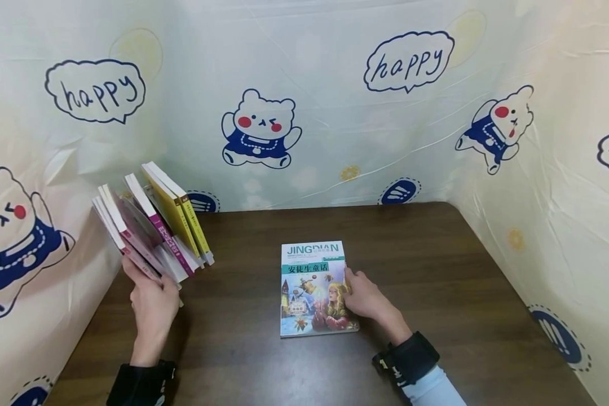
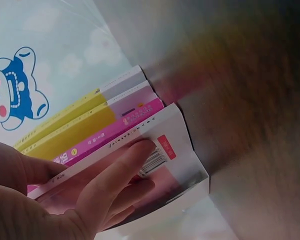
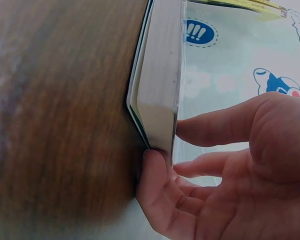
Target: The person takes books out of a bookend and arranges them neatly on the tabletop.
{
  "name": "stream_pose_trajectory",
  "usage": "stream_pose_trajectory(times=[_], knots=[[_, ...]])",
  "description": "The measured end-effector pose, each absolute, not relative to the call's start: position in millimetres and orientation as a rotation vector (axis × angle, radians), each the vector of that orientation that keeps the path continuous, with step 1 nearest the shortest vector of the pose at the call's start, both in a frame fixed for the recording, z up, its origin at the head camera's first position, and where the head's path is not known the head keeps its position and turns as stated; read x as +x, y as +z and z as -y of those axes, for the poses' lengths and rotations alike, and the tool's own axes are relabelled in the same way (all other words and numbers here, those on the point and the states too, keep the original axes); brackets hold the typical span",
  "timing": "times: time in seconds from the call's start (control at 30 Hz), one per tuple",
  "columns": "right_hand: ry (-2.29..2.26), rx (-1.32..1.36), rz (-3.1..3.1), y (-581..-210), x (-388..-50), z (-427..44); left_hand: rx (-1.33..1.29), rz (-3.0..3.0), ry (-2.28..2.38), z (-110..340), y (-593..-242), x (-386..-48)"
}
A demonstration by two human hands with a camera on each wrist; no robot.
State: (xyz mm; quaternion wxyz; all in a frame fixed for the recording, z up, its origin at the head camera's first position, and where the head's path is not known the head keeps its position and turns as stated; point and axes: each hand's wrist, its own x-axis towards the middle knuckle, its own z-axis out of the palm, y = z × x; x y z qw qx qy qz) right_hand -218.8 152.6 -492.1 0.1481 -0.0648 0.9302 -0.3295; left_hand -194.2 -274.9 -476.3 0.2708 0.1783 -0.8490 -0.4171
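Observation:
My left hand [image 1: 154, 301] grips a pink-and-white book [image 2: 176, 122] near its lower end, with fingers across the barcode cover and the thumb on the spine side. That book stands tilted in a row at the table's left, beside a magenta-spined book [image 1: 170, 242] and two yellow-spined books [image 1: 195, 225]. In the middle of the table, a fairy-tale book [image 1: 309, 287] with an illustrated cover lies face up. My right hand [image 1: 367, 296] holds its right edge, thumb at the front cover and fingers curled at the edge, as the right wrist view shows.
The dark wooden table [image 1: 233, 361] meets a pale printed curtain [image 1: 325, 141] along the back and both sides. The row of books leans close to the curtain at the left. Dark bands circle both wrists.

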Motion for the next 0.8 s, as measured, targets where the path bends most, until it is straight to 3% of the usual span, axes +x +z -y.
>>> stream_pose_trajectory(times=[0.8], knots=[[-0.953, -0.182, -2.677, -492.7, -217.8, -153.1, 0.479, 2.285, -1.153, 276.9, -474.1, -190.6]])
